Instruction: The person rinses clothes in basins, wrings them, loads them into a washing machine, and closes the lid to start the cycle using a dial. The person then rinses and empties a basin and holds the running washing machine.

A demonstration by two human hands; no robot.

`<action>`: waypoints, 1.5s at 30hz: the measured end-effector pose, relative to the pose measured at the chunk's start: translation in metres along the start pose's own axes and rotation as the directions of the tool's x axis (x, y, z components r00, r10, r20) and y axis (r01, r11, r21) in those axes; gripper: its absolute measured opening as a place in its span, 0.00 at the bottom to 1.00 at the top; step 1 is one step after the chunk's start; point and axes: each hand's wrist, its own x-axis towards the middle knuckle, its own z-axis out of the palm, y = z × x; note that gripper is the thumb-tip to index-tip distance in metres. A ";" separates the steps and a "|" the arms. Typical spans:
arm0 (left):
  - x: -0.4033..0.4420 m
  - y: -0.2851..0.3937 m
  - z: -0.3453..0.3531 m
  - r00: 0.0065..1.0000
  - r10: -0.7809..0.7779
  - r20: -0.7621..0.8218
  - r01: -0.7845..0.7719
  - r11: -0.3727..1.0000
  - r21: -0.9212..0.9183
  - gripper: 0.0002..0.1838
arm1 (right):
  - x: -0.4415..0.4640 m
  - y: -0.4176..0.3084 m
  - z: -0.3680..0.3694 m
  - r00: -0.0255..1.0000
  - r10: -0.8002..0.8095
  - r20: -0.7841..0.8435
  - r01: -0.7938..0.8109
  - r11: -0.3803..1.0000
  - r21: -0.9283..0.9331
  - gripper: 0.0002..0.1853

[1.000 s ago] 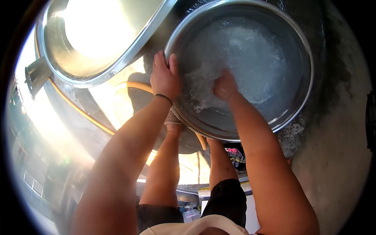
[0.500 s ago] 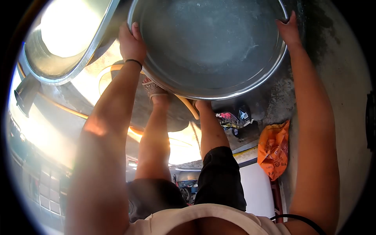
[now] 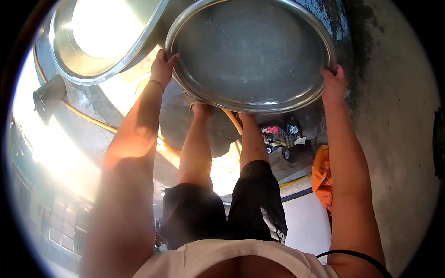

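Note:
A large round metal basin is in front of me, its near rim above my feet. My left hand is closed on the basin's left rim, thumb on top. On the right rim, my right hand grips with its thumb over the edge and the other fingers mostly hidden. The basin looks tilted, and whether water remains inside is hard to tell. Dark, wet ground shows beyond its far right rim.
A second metal tub stands at the upper left, with a grey bucket and a yellow hose below it. Several small items lie right of my legs, near an orange bag.
My right hand has come out of the churning water and taken the right rim. The basin has tilted, and the water seen swirling in it earlier no longer shows.

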 end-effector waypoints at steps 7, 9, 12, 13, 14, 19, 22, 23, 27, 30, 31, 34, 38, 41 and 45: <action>-0.062 -0.025 -0.022 0.993 -0.032 0.118 0.001 0.968 0.251 0.21 | -0.104 0.013 -0.021 1.000 0.001 -0.021 -0.001 1.000 0.023 0.09; -0.065 -0.028 -0.030 0.986 0.019 0.166 -0.072 0.943 0.324 0.20 | -0.125 0.009 -0.027 1.000 0.014 0.027 -0.016 0.998 0.058 0.08; -0.082 -0.056 -0.041 0.981 0.070 0.179 -0.132 0.920 0.368 0.17 | -0.157 0.012 -0.038 0.995 -0.046 0.085 0.061 0.980 -0.188 0.06; -0.098 -0.070 -0.043 0.986 0.070 0.150 -0.118 0.931 0.346 0.15 | -0.175 0.012 -0.044 0.987 -0.090 0.135 0.122 0.960 -0.251 0.08; -0.119 -0.068 -0.050 0.990 -0.039 0.135 0.001 0.962 0.272 0.10 | -0.195 0.008 -0.049 0.973 -0.133 0.188 0.187 0.934 -0.305 0.09; -0.197 -0.110 -0.080 0.963 -0.120 0.241 0.215 0.883 -0.417 0.08 | -0.283 -0.040 -0.044 0.853 -0.218 0.475 0.484 0.671 -0.561 0.12; -0.232 -0.099 -0.104 0.961 -0.147 0.236 0.202 0.951 -0.233 0.12 | -0.306 -0.051 -0.042 0.839 -0.237 0.489 0.501 0.686 -0.527 0.11; -0.240 -0.113 -0.109 0.871 -0.338 0.357 0.487 0.694 -0.530 0.14 | -0.313 -0.054 -0.044 0.832 -0.232 0.503 0.507 0.686 -0.523 0.11; -0.291 -0.104 -0.124 0.878 -0.412 0.245 0.473 0.662 -0.582 0.15 | -0.351 -0.064 -0.060 0.745 -0.256 0.616 0.598 0.666 -0.446 0.12; -0.319 -0.098 -0.147 0.923 -0.331 0.197 0.363 0.918 -0.161 0.14 | -0.374 -0.075 -0.068 0.691 -0.249 0.679 0.641 0.646 -0.415 0.11; -0.326 -0.095 -0.154 0.946 -0.275 0.174 0.297 0.948 -0.115 0.13 | -0.375 -0.080 -0.068 0.692 -0.263 0.672 0.645 0.644 -0.412 0.11; -0.345 -0.077 -0.181 0.989 -0.087 0.120 0.069 0.986 0.152 0.13 | -0.367 -0.103 -0.065 0.673 -0.342 0.655 0.682 0.630 -0.372 0.10; -0.351 -0.056 -0.203 0.972 -0.231 0.048 0.233 0.971 -0.050 0.10 | -0.365 -0.140 -0.072 0.634 -0.436 0.639 0.730 0.610 -0.308 0.09; -0.361 -0.034 -0.210 0.959 0.270 -0.083 -0.235 0.925 0.299 0.07 | -0.369 -0.165 -0.094 0.614 -0.501 0.611 0.759 0.589 -0.279 0.10; -0.373 0.048 -0.223 0.906 0.414 -0.091 -0.373 0.880 0.295 0.08 | -0.378 -0.191 -0.135 0.598 -0.601 0.530 0.787 0.567 -0.244 0.10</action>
